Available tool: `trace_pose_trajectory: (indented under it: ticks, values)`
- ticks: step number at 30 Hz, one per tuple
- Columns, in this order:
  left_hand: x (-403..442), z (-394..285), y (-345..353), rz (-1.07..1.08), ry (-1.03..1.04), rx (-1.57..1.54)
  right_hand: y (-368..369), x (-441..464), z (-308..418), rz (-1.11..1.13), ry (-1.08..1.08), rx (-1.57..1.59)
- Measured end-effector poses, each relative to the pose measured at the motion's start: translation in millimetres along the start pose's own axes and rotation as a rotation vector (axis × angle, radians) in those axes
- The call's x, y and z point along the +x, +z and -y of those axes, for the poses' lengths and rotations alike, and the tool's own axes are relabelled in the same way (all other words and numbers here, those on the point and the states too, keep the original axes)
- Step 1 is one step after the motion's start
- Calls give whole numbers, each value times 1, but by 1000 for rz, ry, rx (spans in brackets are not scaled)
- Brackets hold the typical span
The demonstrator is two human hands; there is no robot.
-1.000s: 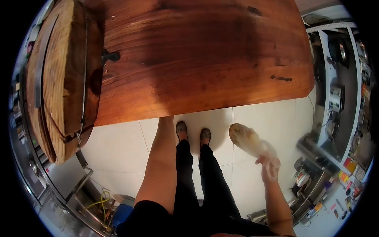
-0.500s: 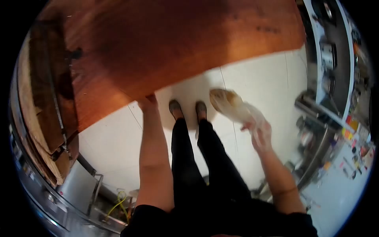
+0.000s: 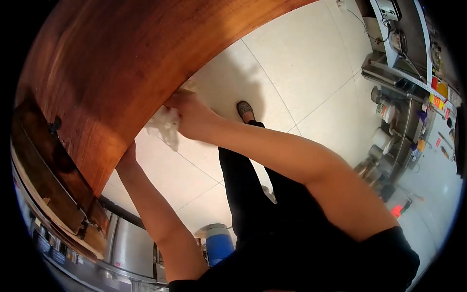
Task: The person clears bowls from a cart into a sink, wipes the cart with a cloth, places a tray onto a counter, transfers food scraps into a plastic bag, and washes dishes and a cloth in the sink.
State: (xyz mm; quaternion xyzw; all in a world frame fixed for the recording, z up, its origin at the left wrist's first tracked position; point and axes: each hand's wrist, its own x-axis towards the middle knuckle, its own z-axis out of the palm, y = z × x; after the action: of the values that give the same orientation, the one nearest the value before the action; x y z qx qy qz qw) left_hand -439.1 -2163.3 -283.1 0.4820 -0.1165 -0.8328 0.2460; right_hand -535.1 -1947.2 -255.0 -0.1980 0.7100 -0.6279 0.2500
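Note:
A large reddish-brown wooden board [image 3: 112, 63] fills the upper left, its curved edge crossing above the floor. My left hand [image 3: 128, 156] is at the lower part of that edge. Its fingers are hidden by the wood. My right hand [image 3: 192, 114] reaches across to the same edge, higher up, with its fingers closed. Held in it is a crumpled, whitish translucent plastic bag [image 3: 167, 127], which hangs down beside the edge. The bag's contents cannot be made out now.
Metal shelving [image 3: 396, 131] with pots and containers runs along the right. A stainless cabinet [image 3: 131, 246] stands at lower left beside wooden panels [image 3: 46, 165]. Behind my left arm is a blue-and-white container [image 3: 219, 243]. Pale tiles [image 3: 301, 73] cover the floor.
My right hand has swung left with the bag, from over the open floor to the board's edge. The view has turned, and my left hand now appears lower and further left along the edge.

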Motion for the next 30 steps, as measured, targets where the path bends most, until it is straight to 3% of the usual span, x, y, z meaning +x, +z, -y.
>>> trace_pose_trajectory:
  ticks: [3, 6, 9, 11, 12, 13, 14, 16, 19, 20, 24, 26, 30]
  values:
    - [4, -12, -22, 147, -102, -17, 27, 28, -18, 36, 207, 88]
    - [33, -3, -77, 272, -239, -38, 24, 32, -15, 218, 414, -100]
    - [44, 37, -97, 191, -327, -19, 18, -18, -58, -33, 175, -291]
    - [33, 74, -95, 81, -341, 61, -21, -62, -91, 73, 194, -344]
    - [32, 90, -95, 11, -362, 111, -45, -87, -95, 77, 313, -398]
    - [39, 103, -101, -88, -387, 141, -80, -107, -83, 144, 251, -484]
    - [49, 111, -114, -126, -430, 152, -109, -130, -86, 151, 445, -535]
    - [57, 126, -118, -122, -459, 320, -157, -188, -87, -159, 626, -325]
    - [66, 136, -119, -275, -436, 534, -222, -264, -87, -275, 777, -570]
    - [64, 137, -118, -311, -423, 620, -236, -284, -80, -292, 837, -617]
    - [35, 132, -116, -73, -444, 721, -257, -367, -83, -392, 837, -607]
    - [8, 141, -99, -90, -447, 886, -264, -394, -69, -309, 810, -655]
    - [-67, 158, -52, -37, -489, 1162, -280, -449, -42, -379, 956, -585]
